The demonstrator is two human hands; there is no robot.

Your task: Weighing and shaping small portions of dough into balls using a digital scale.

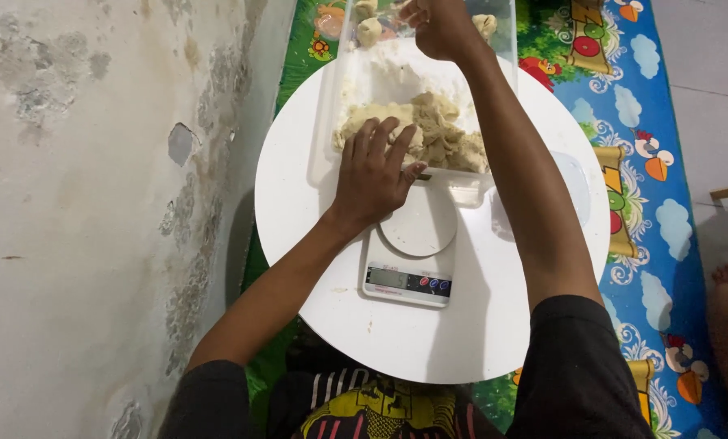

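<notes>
- The dough (429, 130) is a pale, lumpy mass in the near end of a clear tub (325, 122), which lies on the round white table (299, 244).
- My left hand (376, 175) lies flat on the dough's near left part, fingers spread and stretched out, holding nothing; the palm hangs over the tub's near rim.
- My right hand (439, 28) is at the far end of the tub, closed like a fist; I cannot tell if something is inside it.
- About 3 small dough balls (370, 31) sit in the far end, near that hand.
- A white scale (409, 260) stands just in front of the tub, its round plate bare.
- Under the table is a colourful mat (649, 162); on my left is a stained wall (95, 203).
</notes>
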